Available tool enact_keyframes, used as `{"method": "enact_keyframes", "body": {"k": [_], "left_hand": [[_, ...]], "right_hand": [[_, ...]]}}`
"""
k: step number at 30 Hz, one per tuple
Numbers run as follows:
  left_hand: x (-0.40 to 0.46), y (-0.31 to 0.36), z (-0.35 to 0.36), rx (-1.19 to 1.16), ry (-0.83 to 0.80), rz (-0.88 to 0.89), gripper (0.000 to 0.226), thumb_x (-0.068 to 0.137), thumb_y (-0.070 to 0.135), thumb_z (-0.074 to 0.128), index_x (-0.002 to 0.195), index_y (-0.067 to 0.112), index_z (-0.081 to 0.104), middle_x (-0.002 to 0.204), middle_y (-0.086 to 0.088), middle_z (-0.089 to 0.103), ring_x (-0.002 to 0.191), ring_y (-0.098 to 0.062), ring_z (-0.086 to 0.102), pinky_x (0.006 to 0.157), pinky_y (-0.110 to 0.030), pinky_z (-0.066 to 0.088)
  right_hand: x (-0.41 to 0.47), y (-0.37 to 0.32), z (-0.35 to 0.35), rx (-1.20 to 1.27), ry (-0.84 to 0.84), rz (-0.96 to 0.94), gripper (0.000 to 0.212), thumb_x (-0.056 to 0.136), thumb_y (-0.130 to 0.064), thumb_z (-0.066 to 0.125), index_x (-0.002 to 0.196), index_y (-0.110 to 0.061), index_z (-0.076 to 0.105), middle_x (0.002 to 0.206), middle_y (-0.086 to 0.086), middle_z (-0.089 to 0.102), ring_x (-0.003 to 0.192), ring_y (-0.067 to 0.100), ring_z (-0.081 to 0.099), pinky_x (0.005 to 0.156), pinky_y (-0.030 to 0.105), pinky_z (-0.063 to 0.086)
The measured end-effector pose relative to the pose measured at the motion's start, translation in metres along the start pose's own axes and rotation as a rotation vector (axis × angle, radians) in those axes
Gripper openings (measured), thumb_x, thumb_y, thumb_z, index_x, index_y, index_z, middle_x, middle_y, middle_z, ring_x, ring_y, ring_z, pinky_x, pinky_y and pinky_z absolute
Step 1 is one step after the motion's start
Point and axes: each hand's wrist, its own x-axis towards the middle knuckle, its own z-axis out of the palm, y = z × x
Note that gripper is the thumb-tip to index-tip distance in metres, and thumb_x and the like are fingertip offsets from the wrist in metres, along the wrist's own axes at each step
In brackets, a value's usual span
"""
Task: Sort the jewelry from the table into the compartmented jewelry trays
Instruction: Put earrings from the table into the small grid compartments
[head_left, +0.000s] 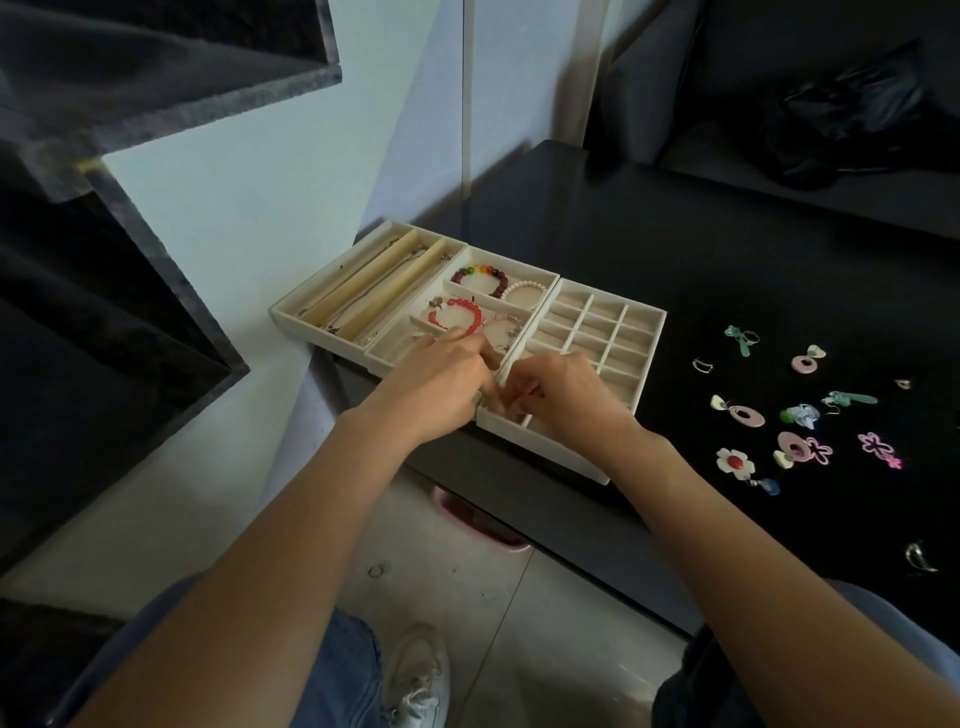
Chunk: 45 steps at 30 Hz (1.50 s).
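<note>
Three cream trays stand side by side on the black table (727, 249): a roll tray (291, 312), a bracelet tray (519, 262) and a grid tray (655, 332) of small compartments. A red bead bracelet (467, 314), a dark multicolour bracelet (480, 274) and a pearl bracelet (525, 290) lie in the middle tray. My left hand (441, 384) and right hand (569, 389) meet with curled fingers over the grid tray's near left corner. Whatever is between the fingertips is hidden. Loose pieces lie to the right: a white flower (733, 461), a pink hoop (748, 415), a green bow (740, 338).
More loose jewelry is spread right of the trays, including a pink flower outline (878, 446) and a silver piece (920, 557) near the table's front edge. A black bag (852, 119) sits behind. A pink basin (478, 519) is under the table. Dark shelves (104, 291) jut in at left.
</note>
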Motion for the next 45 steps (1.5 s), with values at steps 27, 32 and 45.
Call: {"method": "enact_keyframes", "body": {"k": [27, 32, 45], "left_hand": [[0.000, -0.005, -0.001, 0.030, -0.058, 0.007, 0.047, 0.084, -0.001, 0.053, 0.112, 0.035, 0.067, 0.141, 0.006, 0.042, 0.134, -0.011, 0.030, 0.113, -0.036, 0.024], [0.000, -0.006, 0.000, 0.029, -0.059, 0.010, 0.047, 0.084, 0.000, 0.054, 0.113, 0.034, 0.067, 0.140, 0.005, 0.043, 0.133, -0.012, 0.031, 0.112, -0.035, 0.025], [0.000, -0.009, 0.002, 0.011, -0.066, 0.008, 0.051, 0.083, -0.004, 0.054, 0.114, 0.035, 0.066, 0.140, 0.005, 0.042, 0.133, -0.011, 0.031, 0.112, -0.036, 0.027]], "right_hand": [[-0.003, 0.002, -0.003, -0.083, 0.118, -0.011, 0.020, 0.091, -0.010, 0.058, 0.110, -0.015, 0.063, 0.097, 0.001, 0.069, 0.090, 0.016, 0.066, 0.080, 0.035, 0.055], [-0.001, 0.003, 0.003, -0.076, 0.153, -0.027, 0.015, 0.089, -0.011, 0.061, 0.102, -0.016, 0.066, 0.091, 0.001, 0.070, 0.085, 0.016, 0.066, 0.077, 0.035, 0.056], [-0.004, 0.005, -0.010, 0.115, 0.104, 0.021, 0.021, 0.097, -0.010, 0.049, 0.111, -0.010, 0.064, 0.100, 0.004, 0.069, 0.088, 0.013, 0.066, 0.082, 0.025, 0.054]]}}
